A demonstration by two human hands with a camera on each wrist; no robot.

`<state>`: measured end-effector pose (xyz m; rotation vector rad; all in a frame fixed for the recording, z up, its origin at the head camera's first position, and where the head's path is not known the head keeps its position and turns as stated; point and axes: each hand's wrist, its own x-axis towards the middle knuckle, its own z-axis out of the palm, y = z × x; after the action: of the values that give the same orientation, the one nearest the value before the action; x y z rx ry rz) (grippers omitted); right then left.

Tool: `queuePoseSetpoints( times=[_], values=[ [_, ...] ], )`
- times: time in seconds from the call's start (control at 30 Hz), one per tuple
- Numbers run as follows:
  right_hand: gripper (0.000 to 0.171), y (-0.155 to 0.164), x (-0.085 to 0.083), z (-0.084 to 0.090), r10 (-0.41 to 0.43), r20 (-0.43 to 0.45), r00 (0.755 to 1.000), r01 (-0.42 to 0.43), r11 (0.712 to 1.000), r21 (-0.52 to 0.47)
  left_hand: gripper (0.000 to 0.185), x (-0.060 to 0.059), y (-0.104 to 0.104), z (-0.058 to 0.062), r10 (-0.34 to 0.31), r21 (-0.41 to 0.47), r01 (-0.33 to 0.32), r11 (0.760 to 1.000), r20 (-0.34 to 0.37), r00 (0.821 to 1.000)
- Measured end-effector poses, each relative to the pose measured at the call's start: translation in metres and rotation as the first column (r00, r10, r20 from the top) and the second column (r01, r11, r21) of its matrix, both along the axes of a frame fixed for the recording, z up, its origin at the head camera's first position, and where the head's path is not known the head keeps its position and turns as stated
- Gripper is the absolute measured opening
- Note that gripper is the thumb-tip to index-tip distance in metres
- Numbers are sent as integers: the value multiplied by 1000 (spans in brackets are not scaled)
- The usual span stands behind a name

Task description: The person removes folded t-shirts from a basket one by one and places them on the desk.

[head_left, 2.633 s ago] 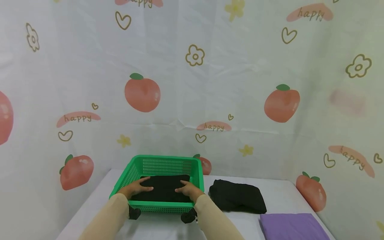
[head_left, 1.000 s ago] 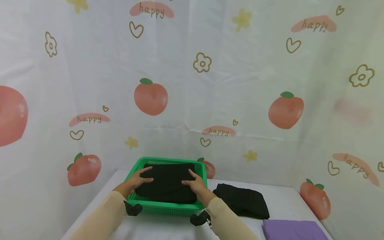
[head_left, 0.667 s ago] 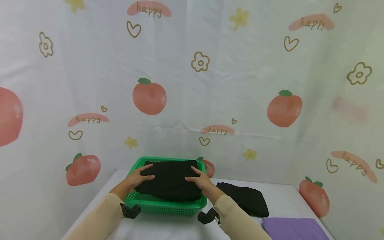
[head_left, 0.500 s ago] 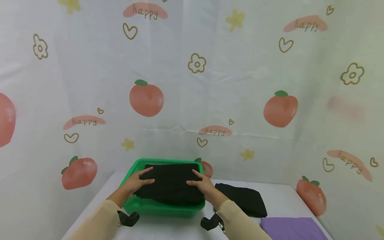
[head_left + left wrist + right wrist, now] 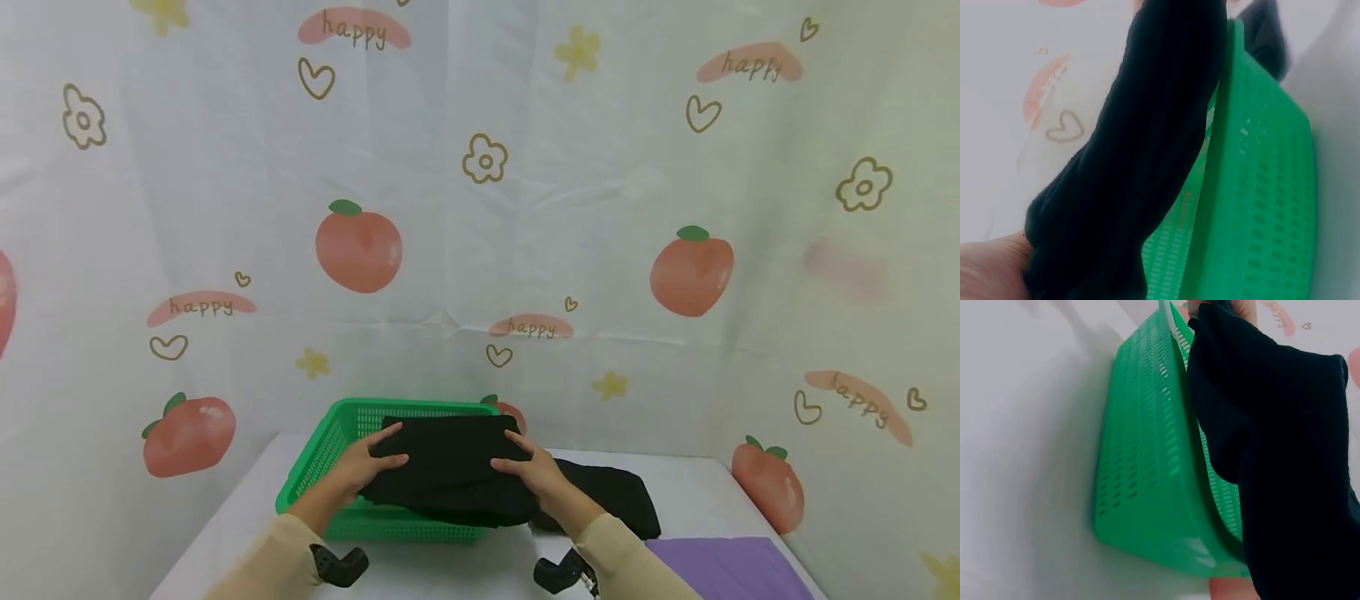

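Between my two hands is a folded black garment (image 5: 453,467), raised above the green basket (image 5: 303,475) and overlapping its right front rim in the head view. My left hand (image 5: 358,468) grips the left side, thumb and index finger on top and the other fingers out of sight beneath. On the opposite side my right hand (image 5: 542,475) grips it the same way. The left wrist view has the thick dark fold (image 5: 1129,137) hanging over the basket's perforated wall (image 5: 1266,200). In the right wrist view a loose fold of the garment (image 5: 1297,437) droops beside the rim.
A second folded black garment (image 5: 618,496) lies on the white table (image 5: 682,475) right of the basket, partly behind my right hand. Nearer the front right corner lies a purple folded cloth (image 5: 731,567). A printed white curtain (image 5: 420,350) stands behind the table.
Both hands have lifted the black garment up out of the green basket and carried it rightward and toward me, over the basket's right front edge. The other folded cloths stay in place.
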<state>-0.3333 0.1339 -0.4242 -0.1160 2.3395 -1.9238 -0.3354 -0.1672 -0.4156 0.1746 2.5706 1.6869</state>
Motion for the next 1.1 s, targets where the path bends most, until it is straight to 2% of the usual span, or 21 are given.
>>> queuePoseSetpoints(
  times=[0.2, 0.4, 0.57, 0.97, 1.1],
  values=[
    [71, 18, 6, -2, -74, -27, 997, 76, 995, 67, 67, 4, 17, -8, -4, 49, 4, 999, -12, 1000],
    [71, 34, 11, -2, -100, -38, 994, 103, 992, 77, 66, 5, 29, -12, -20, 52, 22, 998, -41, 999],
    [72, 44, 15, -3, -117, -50, 992, 121, 989, 88, 64, 7, 38, -11, -26, 70, 28, 997, -34, 999],
    [70, 76, 26, -11, -173, -72, 982, 179, 979, 96, 64, 12, 71, -21, -60, 117, 63, 991, -33, 998],
    [70, 85, 30, -14, -186, -79, 979, 193, 977, 89, 64, 15, 79, -21, -69, 124, 73, 990, -31, 997]
  ],
)
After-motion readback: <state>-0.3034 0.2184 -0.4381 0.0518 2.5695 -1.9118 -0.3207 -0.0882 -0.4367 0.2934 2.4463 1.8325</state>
